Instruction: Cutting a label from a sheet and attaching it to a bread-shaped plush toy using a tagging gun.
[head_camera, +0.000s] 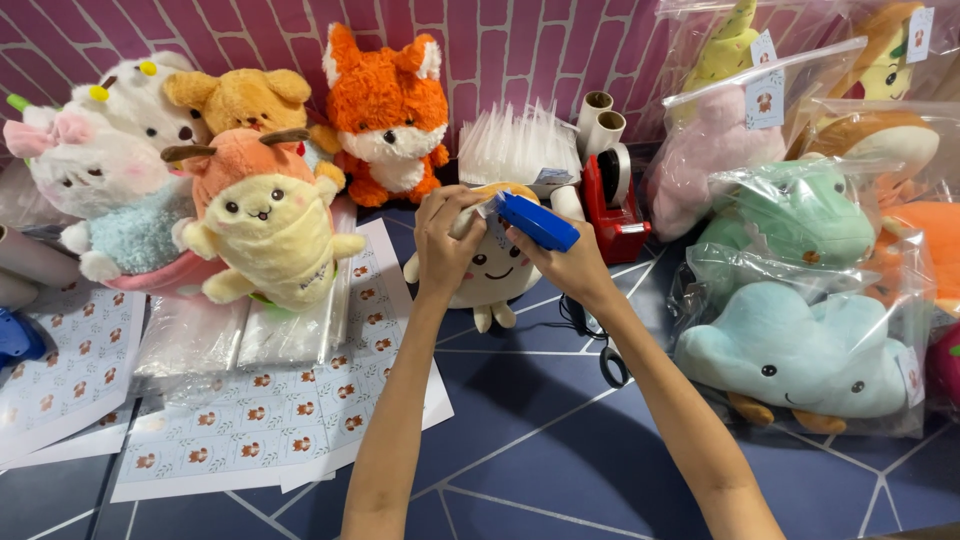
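The right hand (570, 262) is wrapped tight around a blue plastic tagging gun (537, 221), its nose pressed toward the top of a small cream plush toy with a smiling face (490, 275). The left hand (445, 240) pinches the toy's upper edge, fingers closed on the fabric just beside the gun's tip. The toy sits upright on the dark blue patterned tabletop (560, 440), near the middle and toward the far side.

Just right of it stands a red tape dispenser (612, 205); behind it, a stack of clear plastic bags (520, 145). On the far right lie bagged and tagged plush toys, among them a pale blue cloud plush (790, 350) and a green one (800, 215): that share looks finished. On the left, unbagged toys, including a yellow plush with an orange cap (265, 225) and an orange fox (385, 110), appear still to be done, beside sheets of printed labels (250, 420).
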